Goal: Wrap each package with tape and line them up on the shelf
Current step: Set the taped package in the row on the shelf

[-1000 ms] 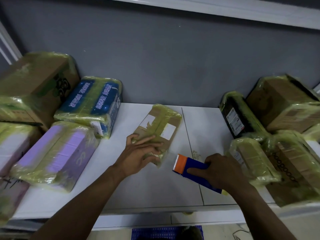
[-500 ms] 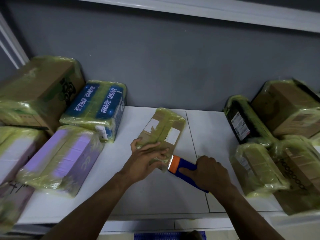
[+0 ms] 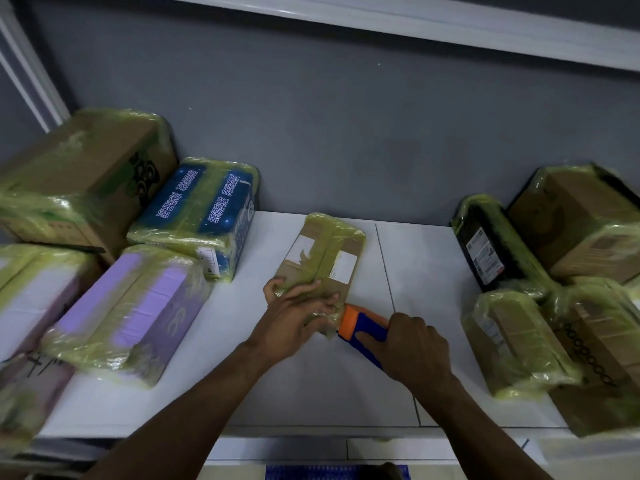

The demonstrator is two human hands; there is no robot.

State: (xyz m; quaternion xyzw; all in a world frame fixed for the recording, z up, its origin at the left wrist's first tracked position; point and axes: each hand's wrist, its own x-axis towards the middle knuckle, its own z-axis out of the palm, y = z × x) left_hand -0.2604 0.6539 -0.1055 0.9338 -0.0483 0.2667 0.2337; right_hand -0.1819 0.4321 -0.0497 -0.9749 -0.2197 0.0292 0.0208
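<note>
Your left hand (image 3: 294,320) grips the package (image 3: 325,251); your right hand (image 3: 412,351) grips the tape dispenser (image 3: 360,329); pull taut, flat.

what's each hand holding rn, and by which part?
Left hand grips the small brown package at its near end. Right hand grips the tape dispenser by its blue handle; the orange head meets the package's near corner.
</note>
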